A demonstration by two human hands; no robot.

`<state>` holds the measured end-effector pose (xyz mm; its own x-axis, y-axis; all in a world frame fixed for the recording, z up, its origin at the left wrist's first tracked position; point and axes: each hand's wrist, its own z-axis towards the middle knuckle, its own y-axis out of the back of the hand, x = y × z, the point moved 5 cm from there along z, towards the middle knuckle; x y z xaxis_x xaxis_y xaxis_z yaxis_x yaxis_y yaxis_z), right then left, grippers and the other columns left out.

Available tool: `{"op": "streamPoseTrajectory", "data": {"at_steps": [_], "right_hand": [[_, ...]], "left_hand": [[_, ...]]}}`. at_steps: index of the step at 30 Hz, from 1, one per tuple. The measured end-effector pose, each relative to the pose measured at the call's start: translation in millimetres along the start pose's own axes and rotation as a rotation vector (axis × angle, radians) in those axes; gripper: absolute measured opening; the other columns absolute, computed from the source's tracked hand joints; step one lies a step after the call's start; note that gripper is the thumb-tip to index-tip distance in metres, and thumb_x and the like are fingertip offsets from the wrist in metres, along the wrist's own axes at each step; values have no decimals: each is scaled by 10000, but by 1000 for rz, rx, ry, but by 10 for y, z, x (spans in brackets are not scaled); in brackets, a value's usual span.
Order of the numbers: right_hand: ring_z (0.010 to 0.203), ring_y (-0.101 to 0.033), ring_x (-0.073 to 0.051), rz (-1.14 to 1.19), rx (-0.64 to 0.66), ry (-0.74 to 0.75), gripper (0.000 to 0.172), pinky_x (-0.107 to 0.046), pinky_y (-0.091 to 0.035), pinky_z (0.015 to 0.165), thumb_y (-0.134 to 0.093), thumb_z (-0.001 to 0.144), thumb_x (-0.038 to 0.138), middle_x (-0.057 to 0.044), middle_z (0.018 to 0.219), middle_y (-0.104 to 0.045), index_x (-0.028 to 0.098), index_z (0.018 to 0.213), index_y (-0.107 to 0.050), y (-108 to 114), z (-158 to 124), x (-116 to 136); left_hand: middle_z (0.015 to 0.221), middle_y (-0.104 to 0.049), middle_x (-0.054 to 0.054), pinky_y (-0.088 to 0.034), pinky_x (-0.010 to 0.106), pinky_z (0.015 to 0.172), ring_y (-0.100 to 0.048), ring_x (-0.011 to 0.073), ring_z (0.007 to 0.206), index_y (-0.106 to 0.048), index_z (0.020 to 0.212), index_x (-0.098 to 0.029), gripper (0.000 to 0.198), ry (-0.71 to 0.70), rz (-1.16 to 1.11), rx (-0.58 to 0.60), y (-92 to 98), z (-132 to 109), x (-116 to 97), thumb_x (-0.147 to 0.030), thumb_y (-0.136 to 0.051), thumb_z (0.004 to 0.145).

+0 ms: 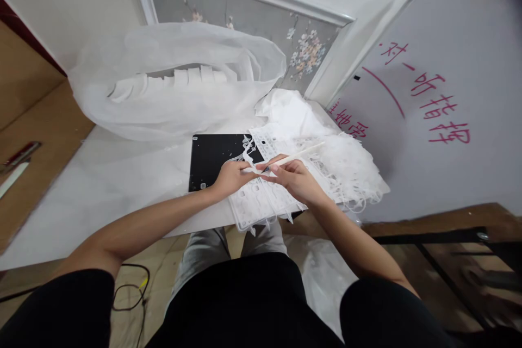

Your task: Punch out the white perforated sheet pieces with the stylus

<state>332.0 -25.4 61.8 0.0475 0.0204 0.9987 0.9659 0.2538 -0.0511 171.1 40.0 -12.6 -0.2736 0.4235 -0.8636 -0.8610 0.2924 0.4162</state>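
Between the thumb and fingers of my left hand is a thin white cut-out piece, with narrow strips rising from it. My right hand is closed in a pen-like hold on a slim white pen-shaped tool. Its dark pointed tip meets the white piece at my left fingertips; I cannot tell whether it is a blade. Under the hands lie white perforated sheets with cut-out shapes. A black board, dotted with small white scraps, lies beside my left hand.
A large translucent bag of white curved pieces sits at the back left. Shredded white offcuts pile up on the right. A framed floral picture leans behind. A red-handled tool rests on the brown board at left.
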Motion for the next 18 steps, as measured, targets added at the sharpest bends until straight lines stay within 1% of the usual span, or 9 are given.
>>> {"op": "streamPoseTrajectory", "data": {"at_steps": [4,6,8,10,11,12,15,16,18], "right_hand": [[1131,-701,-239,31,6,-2,284,-420,-581,1001,-764,873,510,-63,1156,-763,235,947,-767,-14,-5,0],[1120,-706,-233,30,4,-6,291,-416,-585,993,-766,871,509,-68,1156,-765,233,963,-766,-20,-9,-7],[1116,-709,-228,34,15,-25,307,-405,-585,986,-769,868,513,-71,1147,-768,228,981,-761,-25,-19,-25],[1090,-721,-221,48,31,-38,311,-401,-582,981,-778,858,514,-65,1113,-774,228,978,-756,-5,-28,-43],[1069,-729,-219,52,34,-38,306,-401,-582,975,-784,853,512,-59,1092,-776,230,969,-755,26,-26,-51],[1045,-735,-217,51,27,-33,299,-400,-584,967,-790,848,508,-53,1077,-777,233,959,-755,78,-16,-59],[946,-741,-200,51,-85,9,293,-382,-595,913,-814,818,499,-40,1029,-775,243,949,-754,369,78,-107],[902,-736,-189,59,-143,20,309,-372,-598,888,-822,804,499,-39,1008,-774,244,962,-752,495,133,-143],[797,-710,-163,64,-249,23,364,-348,-599,827,-837,769,512,-40,957,-771,235,987,-745,740,282,-251]], "left_hand": [[808,-682,-8,-446,260,710,-617,161,751,-684,857,-172,286,-45,84,-120,69,2,-27,-433,-790,810],[991,-696,30,-489,314,844,-642,201,912,-677,1018,-187,354,-106,143,-204,119,3,-59,-420,-814,790],[1216,-670,79,-459,396,1009,-614,252,1136,-677,1140,-214,375,-183,229,-218,136,13,-91,-383,-796,827],[1339,-639,86,-390,455,1114,-547,278,1293,-715,1081,-237,213,-264,291,-143,109,33,-109,-364,-725,911],[1343,-647,83,-379,462,1128,-541,278,1311,-728,1023,-235,165,-302,292,-90,89,43,-113,-376,-679,952],[1312,-670,85,-392,456,1119,-565,272,1287,-730,982,-226,199,-333,270,-44,72,50,-113,-403,-637,984],[1129,-737,102,-491,378,981,-675,237,1077,-715,1046,-190,366,-365,162,95,14,52,-116,-516,-551,1023],[1062,-747,99,-510,348,919,-694,226,1000,-709,1072,-181,405,-360,145,147,-16,42,-125,-545,-537,1023],[930,-744,80,-513,301,798,-701,207,867,-708,1039,-174,434,-356,152,259,-93,-1,-168,-568,-528,1019]]}}
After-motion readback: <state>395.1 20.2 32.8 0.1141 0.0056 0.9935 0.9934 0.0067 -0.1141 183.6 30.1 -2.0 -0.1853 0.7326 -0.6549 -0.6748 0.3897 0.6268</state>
